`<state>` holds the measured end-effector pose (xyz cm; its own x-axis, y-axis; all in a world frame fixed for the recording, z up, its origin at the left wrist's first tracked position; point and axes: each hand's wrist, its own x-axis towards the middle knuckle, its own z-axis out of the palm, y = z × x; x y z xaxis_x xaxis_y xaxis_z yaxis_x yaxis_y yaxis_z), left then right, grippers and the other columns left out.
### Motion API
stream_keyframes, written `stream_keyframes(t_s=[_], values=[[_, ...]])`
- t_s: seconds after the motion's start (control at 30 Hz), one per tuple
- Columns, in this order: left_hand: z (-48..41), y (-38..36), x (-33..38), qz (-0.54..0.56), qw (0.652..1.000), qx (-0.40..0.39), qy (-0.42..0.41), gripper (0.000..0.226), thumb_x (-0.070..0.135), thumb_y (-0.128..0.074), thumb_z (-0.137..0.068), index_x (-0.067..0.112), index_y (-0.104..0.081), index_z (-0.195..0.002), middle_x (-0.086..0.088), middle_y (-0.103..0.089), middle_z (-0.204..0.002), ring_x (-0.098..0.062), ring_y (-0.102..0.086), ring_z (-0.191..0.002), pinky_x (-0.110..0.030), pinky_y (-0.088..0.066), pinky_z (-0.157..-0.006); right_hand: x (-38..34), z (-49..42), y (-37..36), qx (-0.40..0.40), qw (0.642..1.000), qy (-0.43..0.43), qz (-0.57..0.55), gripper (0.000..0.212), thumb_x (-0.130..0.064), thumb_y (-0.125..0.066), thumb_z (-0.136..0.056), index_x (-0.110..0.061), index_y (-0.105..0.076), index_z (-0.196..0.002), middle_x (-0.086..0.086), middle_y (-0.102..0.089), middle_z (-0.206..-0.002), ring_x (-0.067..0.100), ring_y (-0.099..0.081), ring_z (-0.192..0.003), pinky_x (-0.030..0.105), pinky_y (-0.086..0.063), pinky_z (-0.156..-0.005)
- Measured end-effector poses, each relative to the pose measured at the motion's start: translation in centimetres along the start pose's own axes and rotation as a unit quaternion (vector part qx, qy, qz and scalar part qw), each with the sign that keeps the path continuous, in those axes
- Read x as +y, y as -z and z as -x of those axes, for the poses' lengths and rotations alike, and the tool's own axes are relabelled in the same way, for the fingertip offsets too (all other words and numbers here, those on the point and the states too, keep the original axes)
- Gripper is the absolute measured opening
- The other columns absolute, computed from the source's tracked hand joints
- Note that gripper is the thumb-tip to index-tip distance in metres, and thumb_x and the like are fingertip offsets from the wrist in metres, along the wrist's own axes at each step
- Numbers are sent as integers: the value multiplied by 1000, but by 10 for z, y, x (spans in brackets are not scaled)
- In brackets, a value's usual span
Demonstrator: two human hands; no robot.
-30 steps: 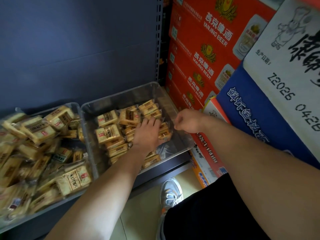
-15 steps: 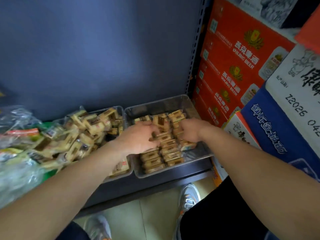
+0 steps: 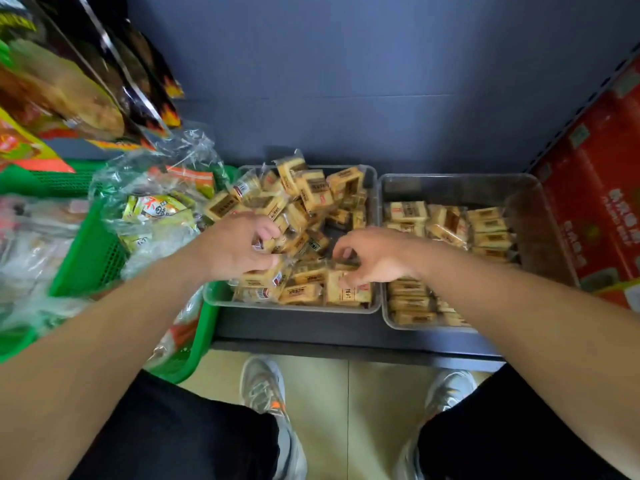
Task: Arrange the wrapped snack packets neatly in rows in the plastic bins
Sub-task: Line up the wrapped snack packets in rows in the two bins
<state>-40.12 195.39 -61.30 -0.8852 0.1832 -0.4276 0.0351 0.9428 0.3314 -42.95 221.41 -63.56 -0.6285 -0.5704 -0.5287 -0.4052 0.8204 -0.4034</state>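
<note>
Both hands were working in the left bin (image 3: 304, 308), which sat touching the right bin (image 3: 460, 178) on the shelf (image 3: 311, 329). The left hand (image 3: 239, 247) had its fingers curled over a clutch of loose packets (image 3: 311, 192) at the bin's left side. The right hand (image 3: 377, 259) was curled too, fingertips pinching packets at the near right corner. The heap lay jumbled, some packets tilted on edge and piled highest at the far side. In the right bin the rowed packets (image 3: 488, 230) already lay flat in lines, with its far right part still bare.

The step looked like gathering a handful to square up. It would go best by taking only a few at once, turning them label up and the same way round, then butting them against the bin wall. The slippery wrappers would probably slide, so a firm, flat grip would serve better than fingertips. The green basket (image 3: 90, 251) pressed close on the left, so packets could spill that way.
</note>
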Motion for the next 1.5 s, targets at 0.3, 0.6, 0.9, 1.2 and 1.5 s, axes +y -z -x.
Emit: stream_keyframes(t_s=[0.3, 0.6, 0.9, 1.2, 1.5], values=[[-15, -8, -1, -7, 997, -68, -21, 47, 45, -78, -83, 39, -57, -124, 12, -52, -121, -12, -55, -110, -38, -47, -97, 1, -32, -23, -81, 991, -31, 102, 100, -55, -79, -79, -20, -28, -157, 4, -48, -151, 27, -50, -132, 41, -43, -107], [-14, 0, -4, 37, 997, -69, -8, 42, 41, -76, -87, 36, -59, -126, 19, -60, -117, -3, -59, -101, -30, -42, -88, 14, -38, 13, 2, 997, -50, -55, 71, -40, -89, -70, -24, -54, -130, -6, -57, -115, 17, -58, -103, 38, -52, -95], [-10, 10, -3, 71, 997, -37, 3, 33, 39, -73, -90, 35, -63, -122, 22, -65, -107, 6, -56, -95, -29, -38, -87, 24, -52, 12, 193, 975, -109, 30, 73, -27, -75, -88, -20, -38, -151, 8, -48, -148, 31, -42, -138, 50, -36, -113], [-1, 18, -26, 106, 992, 29, 62, 28, 38, -76, -89, 26, -69, -112, 6, -63, -118, -15, -57, -109, -31, -36, -91, -12, -73, -24, 33, 992, 37, 117, 54, -52, -56, -96, -28, -50, -145, -3, -59, -131, 21, -56, -123, 43, -48, -104], [0, 21, -42, 145, 987, 12, 66, 31, 48, -75, -86, 32, -69, -112, 10, -63, -114, -12, -59, -105, -32, -39, -87, 5, -81, -28, -43, 984, 15, 170, 67, -68, -50, -93, -38, -38, -151, -2, -38, -134, 18, -40, -121, 40, -42, -102]])
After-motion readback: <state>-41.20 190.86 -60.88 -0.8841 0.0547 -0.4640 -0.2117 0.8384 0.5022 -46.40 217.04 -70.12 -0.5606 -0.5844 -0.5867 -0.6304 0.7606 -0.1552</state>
